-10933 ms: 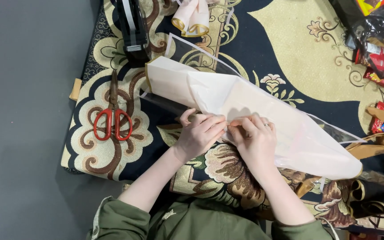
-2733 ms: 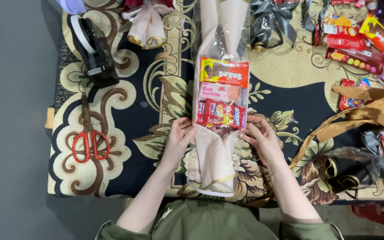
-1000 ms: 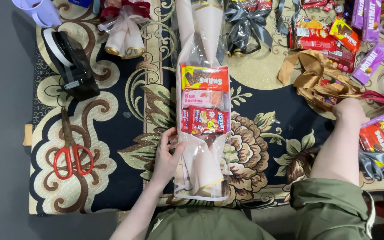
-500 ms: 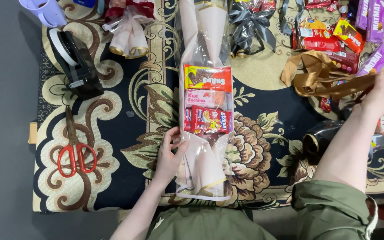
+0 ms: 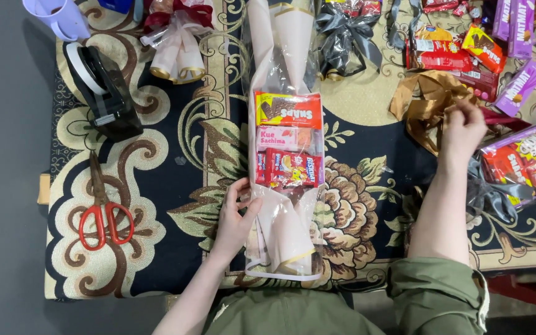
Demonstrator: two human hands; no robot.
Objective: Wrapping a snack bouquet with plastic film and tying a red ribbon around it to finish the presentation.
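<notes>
A long wrapped snack bouquet [image 5: 285, 155] lies lengthwise on the patterned cloth, with clear film over cream paper and several snack packets showing inside. My left hand [image 5: 237, 217] pinches its lower left edge where the wrap narrows. My right hand [image 5: 463, 127] is stretched out to the right, fingers closed on a crumpled gold-brown ribbon [image 5: 426, 102] lying on the cloth.
Red-handled scissors [image 5: 103, 217] and a black tape dispenser [image 5: 103, 93] lie at the left. A small finished cream bouquet [image 5: 178, 43], a dark bow [image 5: 342, 34] and loose snack packets [image 5: 466, 49] line the far edge. A clear snack bag [image 5: 522, 161] sits at the right.
My right hand left the bouquet, swung out to the right and has drawn back onto the gold-brown ribbon. My left hand stays on the bouquet's lower edge.
</notes>
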